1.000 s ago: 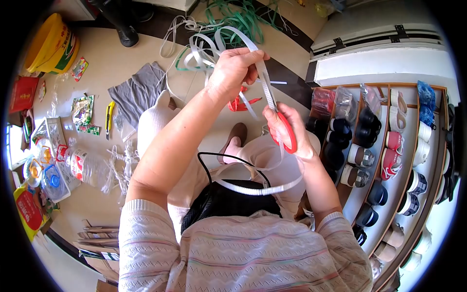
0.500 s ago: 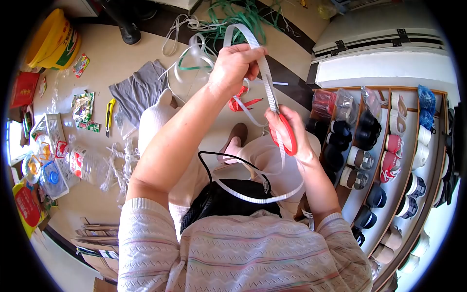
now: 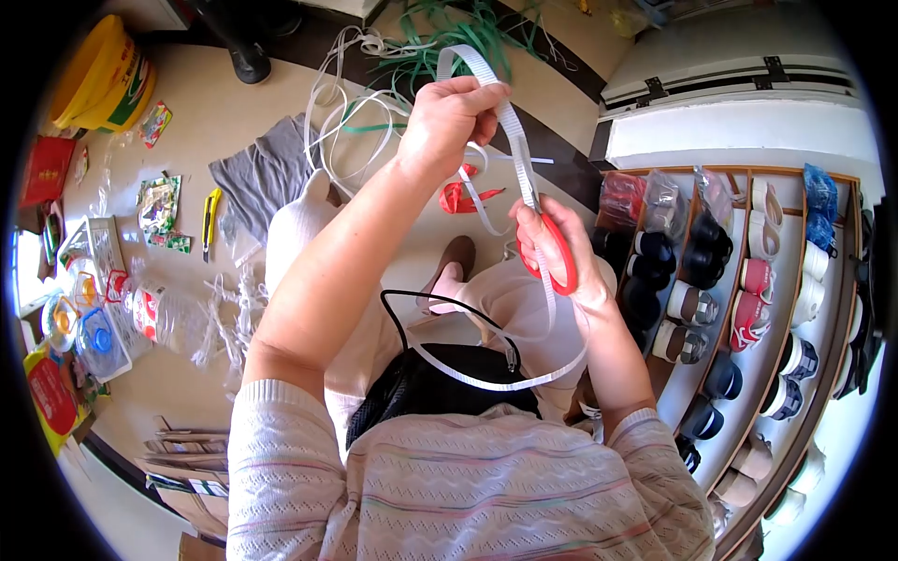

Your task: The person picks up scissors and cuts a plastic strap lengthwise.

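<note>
My left hand (image 3: 451, 123) is closed in a pinch on a white plastic packing strap (image 3: 517, 142), which arches above it and runs down to the scissors. Red-handled scissors (image 3: 565, 257) sit in my right hand (image 3: 585, 271), with their blades against the strap. The strap's narrower lower length passes below my right hand and curves across my lap over a black bag (image 3: 449, 366). Past my left hand, loose white strips (image 3: 351, 140) trail toward the floor. Whether the blades are parted is too small to tell.
Green strapping (image 3: 458, 42) lies tangled ahead. A grey cloth (image 3: 267, 173), yellow cutter knife (image 3: 210, 224) and plastic bottle (image 3: 154, 310) are on the left, with a yellow bucket (image 3: 108, 79) beyond. At right stands a shoe rack (image 3: 687, 369). A red ribbon (image 3: 458, 199) lies between my feet.
My right hand and the scissors have shifted slightly right and down along the strap. The loose white strips beside my left hand have swung and spread. My left hand stays nearly in place.
</note>
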### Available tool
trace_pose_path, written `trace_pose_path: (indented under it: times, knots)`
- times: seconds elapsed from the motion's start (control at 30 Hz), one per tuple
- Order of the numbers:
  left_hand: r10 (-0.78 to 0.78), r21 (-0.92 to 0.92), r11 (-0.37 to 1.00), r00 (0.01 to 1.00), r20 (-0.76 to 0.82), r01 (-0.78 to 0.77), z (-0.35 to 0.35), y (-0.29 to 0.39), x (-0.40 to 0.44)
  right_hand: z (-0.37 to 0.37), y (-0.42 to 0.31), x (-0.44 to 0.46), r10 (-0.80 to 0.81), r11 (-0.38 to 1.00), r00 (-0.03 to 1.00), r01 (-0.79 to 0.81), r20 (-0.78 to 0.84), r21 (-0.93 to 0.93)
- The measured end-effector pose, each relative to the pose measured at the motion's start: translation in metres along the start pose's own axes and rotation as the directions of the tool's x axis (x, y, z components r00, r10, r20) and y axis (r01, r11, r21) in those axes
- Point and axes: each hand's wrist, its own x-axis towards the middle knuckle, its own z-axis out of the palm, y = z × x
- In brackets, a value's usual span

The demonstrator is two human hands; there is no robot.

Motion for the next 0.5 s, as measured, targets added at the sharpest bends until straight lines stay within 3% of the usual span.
trace_pose_path:
  times: [0.1, 0.4, 0.5]
  knots:
    - [-0.007, -0.012, 1.000, 1.000, -0.001, 0.007, 0.000, 0.003, -0.001, 0.003, -0.004, -0.003, 0.043, 0.999, 0.999, -0.043, -0.002, -0.005]
    - [-0.002, 0.038, 0.999, 0.999, 0.044, 0.001, 0.008, -0.005, -0.009, 0.001, 0.005, 0.004, -0.121, 0.991, 0.992, 0.120, -0.022, -0.059]
    - [-0.055, 0.078, 0.995, 0.998, 0.010, 0.054, 0.007, -0.005, -0.007, 0.002, 0.003, 0.002, -0.051, 0.998, 0.998, 0.050, -0.037, -0.037]
